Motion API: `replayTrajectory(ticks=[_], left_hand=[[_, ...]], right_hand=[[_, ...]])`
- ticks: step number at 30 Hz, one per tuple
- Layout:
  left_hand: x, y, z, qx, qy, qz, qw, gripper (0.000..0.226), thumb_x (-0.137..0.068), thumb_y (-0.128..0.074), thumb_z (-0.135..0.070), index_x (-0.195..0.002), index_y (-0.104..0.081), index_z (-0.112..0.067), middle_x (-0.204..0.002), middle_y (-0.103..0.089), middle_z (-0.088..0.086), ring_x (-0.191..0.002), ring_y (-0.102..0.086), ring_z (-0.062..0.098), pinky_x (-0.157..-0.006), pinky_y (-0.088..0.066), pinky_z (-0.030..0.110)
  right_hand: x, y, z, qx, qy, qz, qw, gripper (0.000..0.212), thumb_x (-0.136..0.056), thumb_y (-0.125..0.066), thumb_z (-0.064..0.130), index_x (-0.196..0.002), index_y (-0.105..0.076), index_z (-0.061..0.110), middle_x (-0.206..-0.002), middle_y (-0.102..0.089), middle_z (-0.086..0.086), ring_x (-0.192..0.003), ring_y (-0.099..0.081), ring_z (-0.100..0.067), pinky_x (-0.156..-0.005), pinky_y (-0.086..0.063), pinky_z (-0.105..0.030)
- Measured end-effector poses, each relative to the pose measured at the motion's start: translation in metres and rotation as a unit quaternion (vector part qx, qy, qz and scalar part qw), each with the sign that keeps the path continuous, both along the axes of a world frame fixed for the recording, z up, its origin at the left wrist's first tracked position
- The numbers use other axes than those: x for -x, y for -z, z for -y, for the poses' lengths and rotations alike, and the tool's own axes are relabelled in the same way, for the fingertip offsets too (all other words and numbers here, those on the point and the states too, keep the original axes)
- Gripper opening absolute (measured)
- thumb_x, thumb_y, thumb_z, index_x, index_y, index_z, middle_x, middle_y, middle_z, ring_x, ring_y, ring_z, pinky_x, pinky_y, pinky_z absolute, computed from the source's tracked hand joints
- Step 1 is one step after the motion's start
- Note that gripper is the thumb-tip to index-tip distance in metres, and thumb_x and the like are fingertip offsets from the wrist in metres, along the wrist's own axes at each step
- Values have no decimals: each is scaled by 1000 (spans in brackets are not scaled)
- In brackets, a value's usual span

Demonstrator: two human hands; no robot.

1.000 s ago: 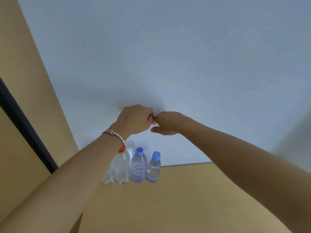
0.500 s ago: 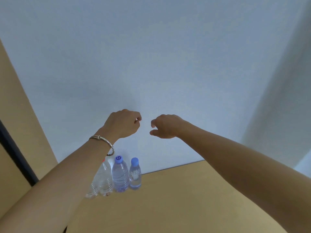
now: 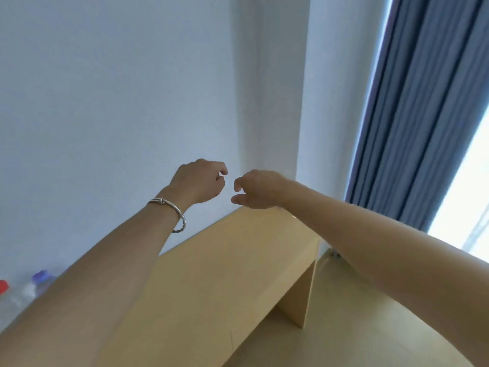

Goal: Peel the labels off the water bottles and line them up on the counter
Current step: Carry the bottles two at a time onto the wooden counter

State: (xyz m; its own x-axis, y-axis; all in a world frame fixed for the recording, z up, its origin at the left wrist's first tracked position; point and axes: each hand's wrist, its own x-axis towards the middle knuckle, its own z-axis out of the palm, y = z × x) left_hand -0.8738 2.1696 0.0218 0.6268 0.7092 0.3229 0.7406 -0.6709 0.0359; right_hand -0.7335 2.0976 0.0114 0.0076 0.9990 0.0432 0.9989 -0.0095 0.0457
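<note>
Nearest the camera, both forearms are reaching up and away over the pale wooden counter [image 3: 211, 287], which is running from 7 o'clock toward 1 o'clock. At about 8 o'clock, low at the frame edge and partly hidden behind the left forearm, the water bottles [image 3: 16, 295] are standing against the wall: a red cap [image 3: 3, 286] and a purple cap [image 3: 41, 276] are showing, the rest is blurred, so whether any labels remain cannot be told.

Further out, near centre, the left hand [image 3: 198, 182], with a metal bangle [image 3: 172, 211] on its wrist, is curling loosely, fingers bent inward and gripping nothing visible. Just beside it at 3 o'clock, apart, the right hand [image 3: 255, 190] is likewise half-closed and empty.

Beyond them are the white wall [image 3: 119, 88] and, at 2 o'clock, a blue curtain [image 3: 423, 102].

Judging by this, no bottle is in hand, so the next step probably calls for bringing gaze and hands down toward 8 o'clock, steadying one bottle with one hand while the other is picking at a label seam.
</note>
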Motion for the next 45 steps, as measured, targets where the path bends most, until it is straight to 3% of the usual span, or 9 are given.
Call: replayTrajectory(ticks=[6, 10, 15, 18, 21, 29, 34, 39, 45], left_hand=[[-177, -2, 102, -6, 189, 0, 982, 35, -95, -38, -26, -127, -55, -28, -119, -64, -4, -109, -57, 22, -89, -43, 35], [-275, 3, 186, -16, 318, -19, 948, 34, -96, -38, -27, -126, -55, -26, -117, -65, 0, -105, -59, 25, -89, -46, 37], [-374, 18, 283, -2, 460, -47, 887, 35, -98, -36, -29, -130, -51, -26, -118, -64, -6, -106, -59, 20, -90, -46, 37], [-427, 30, 340, 3, 528, -46, 848, 36, -98, -37, -30, -131, -50, -29, -121, -63, -8, -112, -58, 20, -93, -44, 37], [-475, 43, 386, 6, 592, -31, 805, 35, -97, -39, -29, -129, -53, -29, -118, -65, -8, -109, -60, 19, -87, -44, 35], [-607, 66, 434, 41, 675, -16, 737, 32, -97, -43, -21, -125, -59, -21, -108, -70, 2, -92, -66, 23, -70, -51, 31], [-676, 89, 450, 73, 691, -39, 718, 32, -98, -43, -26, -127, -58, -23, -118, -67, 3, -102, -64, 24, -72, -48, 29], [-733, 108, 479, 50, 707, -64, 702, 33, -98, -40, -30, -127, -55, -26, -117, -66, 1, -100, -64, 23, -71, -53, 34], [-794, 128, 537, 32, 716, -93, 691, 34, -98, -40, -30, -128, -55, -26, -119, -66, -1, -101, -64, 22, -78, -56, 39]], right_hand=[[-146, -13, 155, -19, 195, -5, 981, 47, -98, -41, 49, -132, -52, 20, -126, -57, -2, -114, -56, -23, -92, -47, -37], [-221, -11, 273, -27, 339, -45, 939, 33, -97, -43, 43, -92, -61, 16, -96, -64, -3, -92, -64, -24, -79, -53, -39], [-268, 8, 400, -10, 495, -45, 868, 43, -97, -44, 45, -126, -58, 17, -123, -60, -4, -111, -58, -24, -87, -49, -38], [-285, 11, 461, 1, 563, -58, 825, 43, -97, -46, 44, -128, -56, 16, -122, -61, -3, -105, -60, -21, -90, -51, -38], [-307, 8, 507, 9, 622, -41, 782, 41, -97, -48, 43, -125, -58, 15, -120, -63, -3, -104, -61, -22, -79, -46, -29], [-396, 26, 544, 58, 688, -30, 722, 44, -98, -45, 44, -132, -54, 15, -127, -59, -5, -111, -57, -25, -82, -44, -33], [-445, 43, 552, 77, 700, -55, 708, 43, -98, -46, 41, -130, -55, 14, -122, -60, -5, -105, -58, -23, -74, -41, -29], [-498, 55, 586, 82, 720, -76, 685, 44, -99, -45, 40, -134, -51, 16, -129, -56, -6, -112, -56, -26, -92, -49, -38], [-572, 82, 644, 91, 724, -90, 678, 41, -98, -45, 40, -130, -54, 16, -126, -57, -7, -109, -57, -27, -93, -49, -42]])
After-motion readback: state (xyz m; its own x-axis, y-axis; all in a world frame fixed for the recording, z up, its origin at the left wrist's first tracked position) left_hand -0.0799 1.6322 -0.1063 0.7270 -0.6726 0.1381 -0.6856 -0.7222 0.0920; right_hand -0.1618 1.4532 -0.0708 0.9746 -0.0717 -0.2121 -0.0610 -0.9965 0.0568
